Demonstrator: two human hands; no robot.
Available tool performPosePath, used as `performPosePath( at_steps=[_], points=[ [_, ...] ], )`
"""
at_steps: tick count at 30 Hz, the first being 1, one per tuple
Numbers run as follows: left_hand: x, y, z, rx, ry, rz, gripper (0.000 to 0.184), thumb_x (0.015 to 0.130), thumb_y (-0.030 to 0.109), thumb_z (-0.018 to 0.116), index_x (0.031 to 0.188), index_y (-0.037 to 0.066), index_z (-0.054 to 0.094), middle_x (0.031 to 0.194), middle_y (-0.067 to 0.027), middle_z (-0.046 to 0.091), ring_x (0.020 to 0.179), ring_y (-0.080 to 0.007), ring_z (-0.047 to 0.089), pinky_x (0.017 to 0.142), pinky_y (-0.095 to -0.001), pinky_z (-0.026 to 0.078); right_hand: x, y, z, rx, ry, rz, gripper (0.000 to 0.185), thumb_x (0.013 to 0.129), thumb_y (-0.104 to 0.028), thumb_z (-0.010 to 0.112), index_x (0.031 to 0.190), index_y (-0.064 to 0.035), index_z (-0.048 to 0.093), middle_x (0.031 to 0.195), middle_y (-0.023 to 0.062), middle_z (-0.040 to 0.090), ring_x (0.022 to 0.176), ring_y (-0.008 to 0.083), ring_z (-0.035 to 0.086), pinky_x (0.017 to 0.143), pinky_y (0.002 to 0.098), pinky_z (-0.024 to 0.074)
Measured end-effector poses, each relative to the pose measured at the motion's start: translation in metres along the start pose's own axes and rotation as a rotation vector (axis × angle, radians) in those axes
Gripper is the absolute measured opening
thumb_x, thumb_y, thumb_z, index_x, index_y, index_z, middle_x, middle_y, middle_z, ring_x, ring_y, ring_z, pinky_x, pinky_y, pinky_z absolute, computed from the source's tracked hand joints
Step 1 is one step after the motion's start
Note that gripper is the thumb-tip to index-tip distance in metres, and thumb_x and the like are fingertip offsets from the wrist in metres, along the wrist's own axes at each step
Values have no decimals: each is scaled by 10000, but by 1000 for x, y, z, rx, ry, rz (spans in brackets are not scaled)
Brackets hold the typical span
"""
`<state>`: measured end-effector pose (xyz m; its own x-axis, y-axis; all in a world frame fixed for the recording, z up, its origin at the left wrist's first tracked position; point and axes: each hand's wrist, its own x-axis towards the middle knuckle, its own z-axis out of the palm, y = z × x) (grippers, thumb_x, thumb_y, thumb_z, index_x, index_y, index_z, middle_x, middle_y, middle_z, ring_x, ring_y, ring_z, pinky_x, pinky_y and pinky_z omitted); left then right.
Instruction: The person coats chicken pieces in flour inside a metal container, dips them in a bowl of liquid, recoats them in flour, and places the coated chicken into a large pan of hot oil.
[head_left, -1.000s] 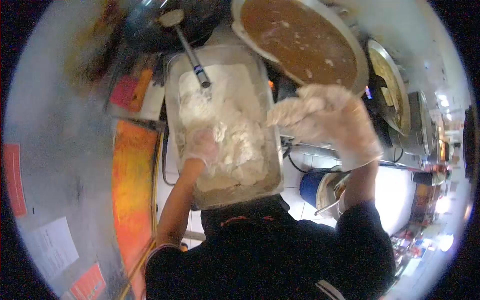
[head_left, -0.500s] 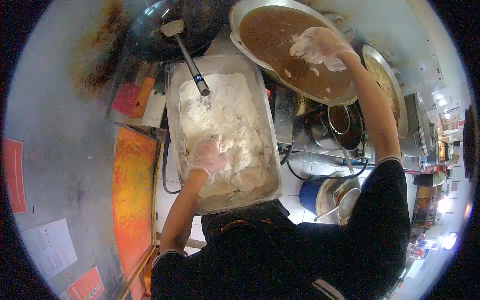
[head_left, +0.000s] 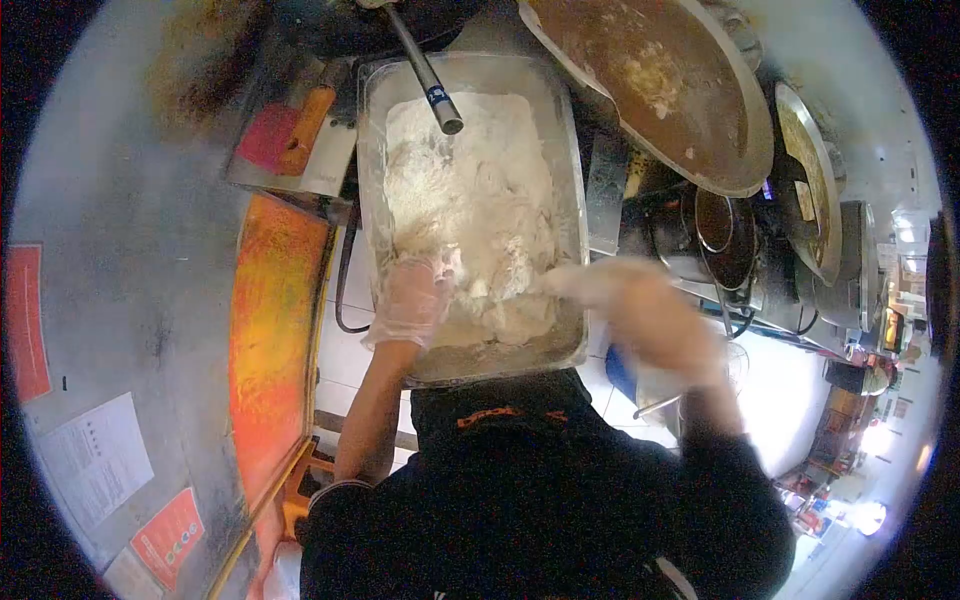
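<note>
A metal tray (head_left: 574,170) of white flour (head_left: 470,130) sits in front of me, with lumpy coated pieces (head_left: 510,275) in its near half. My left hand (head_left: 412,300), in a clear plastic glove, reaches into the flour at the tray's left side; its fingertips are partly hidden beside a small pinkish piece (head_left: 447,262). My right hand (head_left: 650,315) is at the tray's right rim, smeared by motion, so its fingers cannot be made out. Beyond it, a wide pan (head_left: 757,150) of brown liquid has a pale clump (head_left: 650,85) in it.
A metal-handled utensil (head_left: 425,75) juts over the tray's far edge from a dark wok (head_left: 310,30). Left of the tray lies an orange-handled tool (head_left: 308,125). A dark pot (head_left: 680,240) and another wide pan (head_left: 815,190) stand at the right.
My right hand has swung from above the brown liquid back to the tray's right rim. A pale clump now shows in the liquid. My left hand stays in the flour; the view has shifted.
</note>
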<state>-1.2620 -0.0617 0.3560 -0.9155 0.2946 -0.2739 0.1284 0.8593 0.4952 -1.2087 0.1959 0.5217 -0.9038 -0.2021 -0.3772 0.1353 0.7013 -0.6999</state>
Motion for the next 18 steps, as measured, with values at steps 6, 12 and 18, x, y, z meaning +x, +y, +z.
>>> performPosePath(
  at_steps=[6,12,18],
  points=[
    [3,11,21,-275,112,166,400,845,286,694,1108,-14,668,980,-250,684,953,-409,657,854,-493,512,97,117,181,-768,-221,160,477,895,-174,569,1291,87,517,1114,293,618,1013,405,632,883,497,527],
    [-9,19,15,-165,81,12,419,810,248,696,1157,16,653,1026,-236,695,972,-390,670,872,-448,526,100,116,161,-436,42,71,570,910,-307,564,1281,120,492,1151,340,591,952,398,671,786,474,568],
    [-14,15,20,-262,133,4,294,872,212,662,1097,25,673,946,-258,685,872,-436,665,775,-488,524,120,95,150,-360,62,280,473,898,-265,564,1213,86,538,920,265,674,883,413,685,748,476,562]
  ],
)
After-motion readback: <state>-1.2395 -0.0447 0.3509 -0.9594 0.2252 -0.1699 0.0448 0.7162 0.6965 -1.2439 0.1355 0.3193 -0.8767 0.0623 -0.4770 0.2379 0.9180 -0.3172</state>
